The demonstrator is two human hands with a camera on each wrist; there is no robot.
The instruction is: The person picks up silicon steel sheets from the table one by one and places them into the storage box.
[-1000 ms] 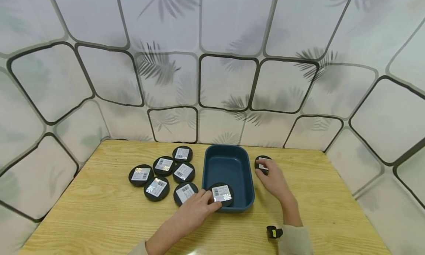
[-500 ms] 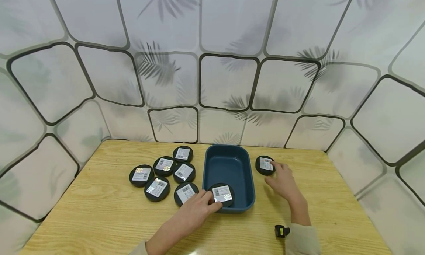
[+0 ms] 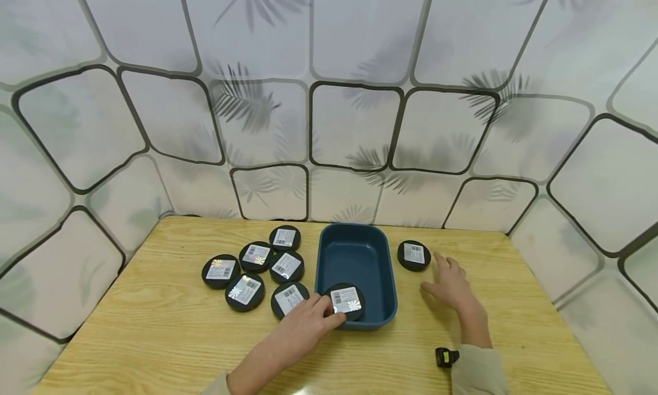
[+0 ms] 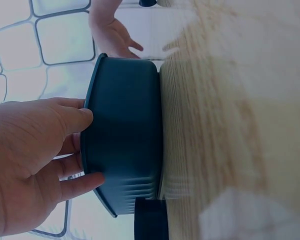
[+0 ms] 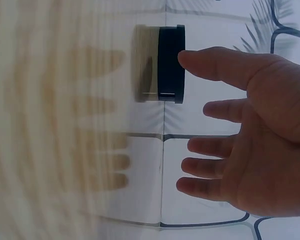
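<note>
Six black discs point(image 3: 245, 292) sit in a loose group to the left of the blue bin point(image 3: 352, 263), a lone disc point(image 3: 413, 255) lies just off its right side, and a held disc point(image 3: 345, 302) is inside the rim's outline at its near left corner; how high it is above the bin floor I cannot tell.

The left hand point(image 3: 304, 322) seems to grip that held disc, thumb at the near edge and fingers at the left. The right hand point(image 3: 452, 283) is spread wide, holding nothing, just beside the lone disc on the side away from the bin, apart from it.

The step in hand looks like handling single discs at the bin. Done well, the left grip probably wants to stay light and level, with the knuckles clear of the bin's corner so that no finger gets trapped against the wall. For the lone disc, a low grasp across its full width should serve better than a pinch at the lip, as the smooth side may slip.

Each disc is a squat, thick puck bearing a white label with a barcode; several labels flash a bright starburst. From the right wrist, the lone disc shows a plain dark side and a slightly wider lip.
</note>
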